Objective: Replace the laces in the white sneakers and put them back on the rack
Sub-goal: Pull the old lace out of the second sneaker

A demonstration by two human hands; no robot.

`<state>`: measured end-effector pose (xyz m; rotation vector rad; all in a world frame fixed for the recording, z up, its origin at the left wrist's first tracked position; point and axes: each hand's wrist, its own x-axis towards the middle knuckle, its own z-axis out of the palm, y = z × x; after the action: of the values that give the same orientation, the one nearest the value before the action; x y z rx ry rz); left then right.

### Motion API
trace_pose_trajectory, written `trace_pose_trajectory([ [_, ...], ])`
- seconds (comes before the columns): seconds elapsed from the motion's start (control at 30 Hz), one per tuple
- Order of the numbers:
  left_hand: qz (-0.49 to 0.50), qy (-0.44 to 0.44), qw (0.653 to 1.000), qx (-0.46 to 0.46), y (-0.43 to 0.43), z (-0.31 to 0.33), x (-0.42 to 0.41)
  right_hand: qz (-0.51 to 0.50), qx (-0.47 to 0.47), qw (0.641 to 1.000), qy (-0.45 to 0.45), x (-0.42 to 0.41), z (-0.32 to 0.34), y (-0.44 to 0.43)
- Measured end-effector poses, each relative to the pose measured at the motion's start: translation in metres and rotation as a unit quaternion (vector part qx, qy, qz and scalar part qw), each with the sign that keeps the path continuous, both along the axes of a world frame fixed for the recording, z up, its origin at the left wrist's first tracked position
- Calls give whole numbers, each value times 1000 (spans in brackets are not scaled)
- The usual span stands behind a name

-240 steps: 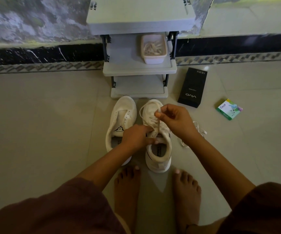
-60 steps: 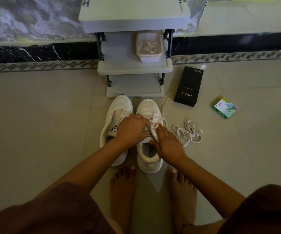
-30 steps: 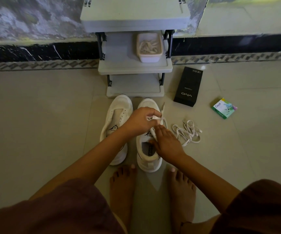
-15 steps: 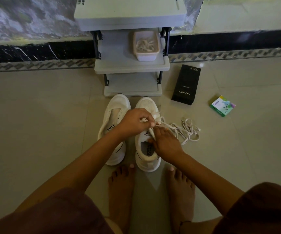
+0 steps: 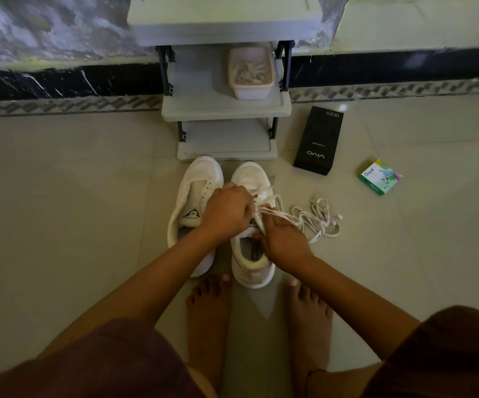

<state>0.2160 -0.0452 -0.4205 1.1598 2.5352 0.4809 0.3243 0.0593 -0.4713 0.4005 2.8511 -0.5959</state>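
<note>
Lacing underway on sneaker (image 5: 251,179) | left hand (image 5: 228,211) pinches lace (image 5: 283,215), right hand (image 5: 285,242) grip unclear | next: draw slack through, feed next eyelet.

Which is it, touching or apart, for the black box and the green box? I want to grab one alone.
Apart. The head view shows bare floor tile between the black box and the green box.

Pair of sneakers (image 5: 204,173) before the rack (image 5: 204,96), loose lace (image 5: 316,218) to their right, tub (image 5: 251,91) on a rack shelf
</note>
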Motion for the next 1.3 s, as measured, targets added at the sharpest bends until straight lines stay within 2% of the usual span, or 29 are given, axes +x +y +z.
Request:
trace_pose_trajectory([
  [0.03,19,-79,996,40,2,4,0,4,8,1000,-4,0,1,1],
  [0.1,59,-221,964,139,6,14,2,6,13,1000,-7,1,2,1],
  [0.17,82,-250,944,197,7,21,6,6,6,1000,-4,1,1,1],
  [0.23,72,-192,964,172,6,20,4,1,-1,1000,0,1,0,0],
  [0.3,34,-92,994,42,0,14,0,-4,-8,1000,13,1,-1,0],
  [0.37,1,-18,998,-62,-5,6,-2,-11,-23,999,29,0,-1,0],
  [0.47,-8,72,995,-72,-6,-5,4,-8,-37,999,34,1,-3,0],
  [0.53,-8,90,995,-49,-2,-7,6,-5,-28,999,39,3,-4,1],
  [0.57,-4,65,997,-32,-2,-6,5,-5,-25,999,43,4,-4,2],
  [0.63,7,-82,995,59,-1,3,2,-8,-22,999,47,6,-4,3],
  [0.7,12,-228,960,165,-2,15,0,-10,-24,999,40,5,-5,2],
  [0.73,13,-266,943,200,-2,20,1,-12,-28,999,39,6,-6,1],
  [0.8,20,-281,935,216,-1,21,3,-17,-37,998,45,5,-7,0],
  [0.83,14,-257,948,189,-1,17,2,-18,-38,998,46,4,-8,0],
  [0.9,-47,-99,994,22,-2,6,1,-17,-37,998,46,4,-8,0],
  [0.93,-77,-10,995,-69,-4,-1,1,-18,-39,998,45,3,-9,1],
  [0.97,-86,48,989,-109,-8,-7,1,-18,-41,998,43,3,-9,1],
  [1.13,-47,128,989,-52,-10,-13,4,-24,-36,998,38,1,-10,0],
  [1.17,-44,117,991,-46,-8,-12,3,-22,-34,999,36,2,-9,1],
  [1.2,-29,68,997,-24,-6,-7,2,-16,-29,999,37,3,-8,2],
  [1.23,-13,-19,1000,15,-4,0,2,-10,-22,999,38,4,-7,3],
  [1.3,1,-209,971,118,-2,16,-2,-6,-16,999,37,5,-6,5],
])
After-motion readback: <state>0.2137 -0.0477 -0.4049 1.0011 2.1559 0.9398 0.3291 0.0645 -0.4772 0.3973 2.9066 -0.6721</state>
